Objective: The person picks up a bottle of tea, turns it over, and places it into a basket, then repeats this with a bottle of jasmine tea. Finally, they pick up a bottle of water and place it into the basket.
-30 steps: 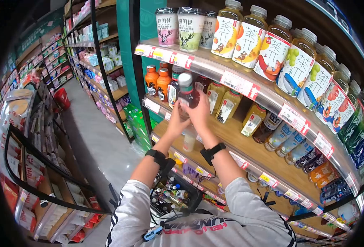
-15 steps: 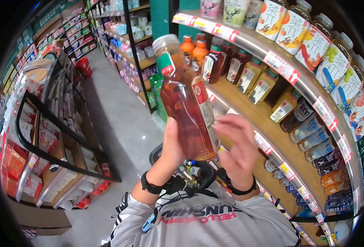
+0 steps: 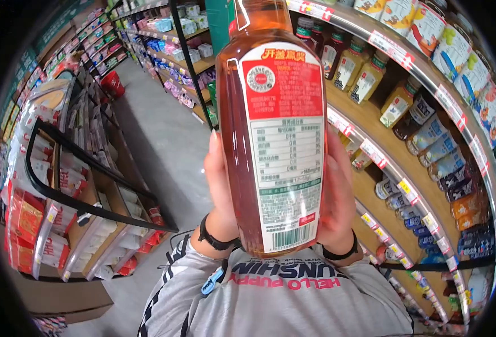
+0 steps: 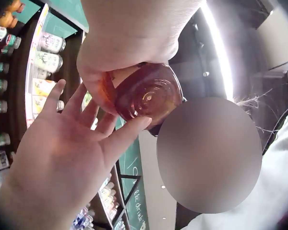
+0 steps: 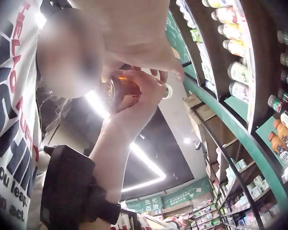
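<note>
A large bottle of reddish-brown drink (image 3: pixel 237 140) is held up in front of my chest in the head view. Its back label (image 3: pixel 284 146) faces me, red above and white below, with a printed table and a barcode. The top of the bottle runs out of the frame. My left hand (image 3: pixel 221 191) grips it from the left and behind. On the other side my right hand (image 3: pixel 338 196) lies along the bottle. In the left wrist view, the right hand (image 4: pixel 67 153) has its fingers spread and straight, its thumb reaching to the bottle's base (image 4: pixel 151 98).
Curved shelves at right carry yellow drink bottles (image 3: pixel 366 78), cartoon-labelled tea bottles (image 3: pixel 428 36) and orange bottles (image 3: pixel 467 208). At left stands a low shelf unit with a black rail (image 3: pixel 90 202) and red packs. A red bucket (image 3: pixel 112 84) sits on the grey aisle floor.
The bottle has come from the shelf toward me and now looks much larger. It has been turned so the back label shows. My right hand has moved against its side.
</note>
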The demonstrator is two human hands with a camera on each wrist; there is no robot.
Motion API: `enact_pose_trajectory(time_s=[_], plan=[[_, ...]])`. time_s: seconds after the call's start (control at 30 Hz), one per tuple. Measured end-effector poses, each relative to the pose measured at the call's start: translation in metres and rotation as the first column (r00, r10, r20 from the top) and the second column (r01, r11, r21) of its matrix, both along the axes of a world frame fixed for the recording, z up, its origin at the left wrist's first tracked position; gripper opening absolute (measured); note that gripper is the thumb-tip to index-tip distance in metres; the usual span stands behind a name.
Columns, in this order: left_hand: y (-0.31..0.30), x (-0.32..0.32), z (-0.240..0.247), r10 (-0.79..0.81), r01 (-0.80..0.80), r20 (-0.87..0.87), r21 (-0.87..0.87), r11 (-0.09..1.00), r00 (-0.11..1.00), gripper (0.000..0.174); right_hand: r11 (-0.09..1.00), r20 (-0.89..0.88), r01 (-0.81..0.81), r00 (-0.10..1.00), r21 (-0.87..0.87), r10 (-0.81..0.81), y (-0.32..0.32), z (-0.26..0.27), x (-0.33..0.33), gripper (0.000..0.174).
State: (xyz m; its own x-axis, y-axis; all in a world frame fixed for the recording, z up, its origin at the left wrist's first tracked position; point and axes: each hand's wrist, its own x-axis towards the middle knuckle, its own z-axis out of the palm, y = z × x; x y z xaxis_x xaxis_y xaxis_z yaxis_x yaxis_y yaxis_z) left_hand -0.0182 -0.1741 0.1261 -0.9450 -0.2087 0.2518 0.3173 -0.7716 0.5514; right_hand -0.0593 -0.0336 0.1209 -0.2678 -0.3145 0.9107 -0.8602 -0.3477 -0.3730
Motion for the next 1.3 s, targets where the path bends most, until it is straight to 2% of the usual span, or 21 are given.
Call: enact_pose_trajectory(time_s=[0.03,0.23,0.37,0.43,0.47,0.53,0.6,0.67,0.77,0.87,1.0,1.1,1.27,1.3], plan=[[0.001,-0.001,0.001,0.017,-0.018,-0.008,-0.06,0.998,1.0,0.052,0.999,-0.003,0.032,0.999,-0.01,-0.032,0.002,0.001,0.004,0.081],[0.018,-0.002,0.005,-0.151,0.151,-0.036,-0.012,0.989,0.988,0.057,0.986,0.076,0.133,0.989,-0.101,-0.126,0.012,-0.005,0.018,0.075],[0.026,0.005,0.013,-0.246,0.25,-0.053,0.093,0.964,0.968,0.061,0.974,0.096,0.216,0.973,-0.072,-0.209,0.021,-0.005,0.027,0.072],[0.027,0.008,0.011,-0.25,0.253,-0.048,0.071,0.965,0.967,0.063,0.965,0.075,0.246,0.968,-0.089,-0.24,0.023,-0.006,0.027,0.071],[0.025,0.006,0.007,-0.241,0.241,-0.039,0.001,0.971,0.97,0.063,0.958,0.074,0.269,0.962,-0.094,-0.263,0.023,-0.007,0.028,0.071],[0.024,0.003,0.002,-0.245,0.242,-0.094,-0.042,0.969,0.965,0.064,0.944,0.073,0.315,0.948,-0.103,-0.309,0.023,-0.008,0.031,0.071],[0.025,0.0,-0.004,-0.269,0.271,-0.17,-0.01,0.963,0.948,0.065,0.937,0.05,0.332,0.943,-0.108,-0.328,0.024,-0.012,0.029,0.072],[0.021,-0.003,-0.015,-0.298,0.298,-0.141,-0.021,0.954,0.944,0.067,0.927,0.017,0.363,0.932,-0.093,-0.363,0.026,-0.016,0.028,0.072],[0.019,-0.003,-0.021,-0.327,0.324,-0.072,-0.061,0.944,0.942,0.068,0.936,0.033,0.34,0.941,-0.088,-0.338,0.028,-0.023,0.027,0.072],[0.017,0.0,-0.024,-0.373,0.372,-0.011,-0.05,0.927,0.928,0.071,0.946,0.138,0.315,0.943,-0.075,-0.303,0.026,-0.027,0.03,0.073],[0.016,-0.004,-0.032,-0.415,0.404,-0.095,-0.118,0.907,0.905,0.074,0.943,0.117,0.325,0.941,-0.068,-0.316,0.024,-0.028,0.03,0.073],[0.018,-0.001,-0.032,-0.393,0.374,-0.078,-0.183,0.909,0.916,0.074,0.938,0.084,0.34,0.939,-0.069,-0.334,0.023,-0.027,0.029,0.074],[0.011,-0.003,-0.029,-0.468,0.465,-0.093,-0.047,0.884,0.879,0.069,0.921,0.046,0.377,0.926,-0.096,-0.374,0.02,-0.011,0.027,0.076],[0.012,-0.006,-0.031,-0.488,0.49,-0.12,-0.013,0.872,0.865,0.068,0.923,0.107,0.369,0.927,-0.107,-0.358,0.02,-0.003,0.029,0.076]])
